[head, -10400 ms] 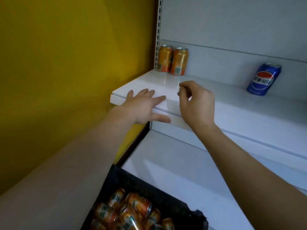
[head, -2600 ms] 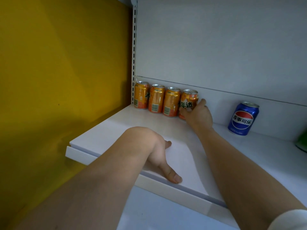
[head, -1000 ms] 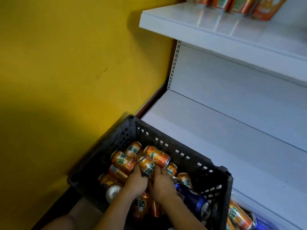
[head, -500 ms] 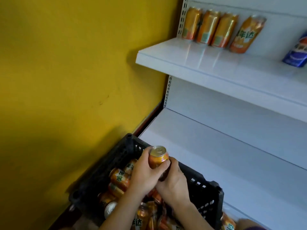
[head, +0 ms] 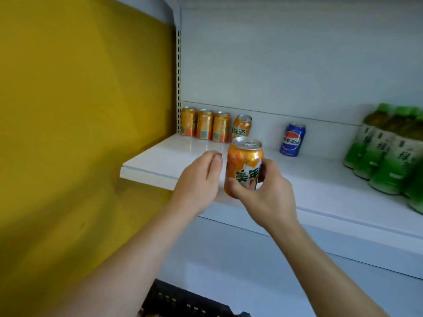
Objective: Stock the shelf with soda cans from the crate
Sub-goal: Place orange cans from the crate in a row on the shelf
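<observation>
right hand (head: 266,197) grips upright orange can (head: 243,167), top up; left hand (head: 198,181) released beside it.

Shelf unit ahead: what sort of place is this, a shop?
Probably a shop aisle: a white shelf on a slotted upright, with orange cans and green bottles lined up in product rows.

Both forearms are bare to the frame edge, hands ungloved.
</observation>
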Available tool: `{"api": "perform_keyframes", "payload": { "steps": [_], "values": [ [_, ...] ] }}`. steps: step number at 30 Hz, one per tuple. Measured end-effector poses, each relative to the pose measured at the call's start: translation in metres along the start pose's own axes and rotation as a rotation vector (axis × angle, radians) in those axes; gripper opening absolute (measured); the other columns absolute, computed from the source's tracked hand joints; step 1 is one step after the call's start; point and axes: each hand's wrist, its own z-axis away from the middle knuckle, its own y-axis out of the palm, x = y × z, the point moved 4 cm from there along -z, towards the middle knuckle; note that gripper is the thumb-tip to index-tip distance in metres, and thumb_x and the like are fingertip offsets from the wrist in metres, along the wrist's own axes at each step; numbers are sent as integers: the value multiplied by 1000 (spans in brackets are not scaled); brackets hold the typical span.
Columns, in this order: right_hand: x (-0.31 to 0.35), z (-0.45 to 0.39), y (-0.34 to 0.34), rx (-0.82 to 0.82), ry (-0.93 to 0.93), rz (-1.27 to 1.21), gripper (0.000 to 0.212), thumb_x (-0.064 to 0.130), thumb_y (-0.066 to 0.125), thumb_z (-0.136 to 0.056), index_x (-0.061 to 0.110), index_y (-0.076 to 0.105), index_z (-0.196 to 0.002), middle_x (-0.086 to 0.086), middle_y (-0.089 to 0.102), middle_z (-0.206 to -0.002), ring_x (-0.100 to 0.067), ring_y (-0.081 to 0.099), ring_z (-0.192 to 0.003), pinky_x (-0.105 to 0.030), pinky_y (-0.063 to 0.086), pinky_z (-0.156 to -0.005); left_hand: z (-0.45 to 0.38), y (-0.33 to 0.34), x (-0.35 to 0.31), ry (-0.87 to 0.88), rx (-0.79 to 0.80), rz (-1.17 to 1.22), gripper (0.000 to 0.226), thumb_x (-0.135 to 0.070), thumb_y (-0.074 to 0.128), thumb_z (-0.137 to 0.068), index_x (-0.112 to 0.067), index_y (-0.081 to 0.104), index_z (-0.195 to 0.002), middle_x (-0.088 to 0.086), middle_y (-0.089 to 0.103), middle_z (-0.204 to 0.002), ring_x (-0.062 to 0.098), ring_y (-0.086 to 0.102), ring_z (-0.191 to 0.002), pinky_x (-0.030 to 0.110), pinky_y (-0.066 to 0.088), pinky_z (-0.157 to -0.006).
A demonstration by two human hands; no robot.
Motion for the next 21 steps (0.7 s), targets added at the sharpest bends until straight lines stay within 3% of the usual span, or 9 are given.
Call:
{"api": "perform_keyframes", "payload": {
  "steps": [4,7,9,12,21],
  "values": [
    [-38,-65,-9,-41,152,42,54,47,77,-69,19,49,-105,6,64,-89,-20,64,-83,-35,52,-71,-44,36,18,-126,332,-511,54,-53,42,-101,-23,43,-146,7,52,-144,28,53,-127,43,45,-102],
    [-72,-105,1,-32,214,81,53,46,75,-75,14,47,-106,-2,60,-96,-24,60,-86,-35,48,-71,-57,60,35,-172,573,-769,70,-71,33,-94,-30,36,-150,6,40,-152,34,39,-137,52,35,-110],
    [-92,-131,12,-36,233,76,57,45,76,-73,10,50,-110,-7,61,-104,-28,62,-92,-38,52,-74,-70,67,37,-187,681,-798,75,-75,31,-92,-31,33,-152,4,35,-156,35,34,-141,54,31,-113],
    [-111,-168,29,-34,224,68,59,43,76,-74,7,52,-113,-13,61,-110,-30,63,-95,-40,55,-78,-92,67,37,-191,812,-807,90,-81,40,-85,-29,26,-157,-2,28,-163,26,31,-147,46,29,-119],
    [-138,-244,71,-28,201,163,61,41,76,-80,4,49,-119,-16,61,-115,-33,62,-104,-43,54,-85,-123,66,38,-292,974,-850,116,-91,58,-63,-42,14,-158,-14,11,-167,18,17,-153,45,19,-123]
  ]
}}
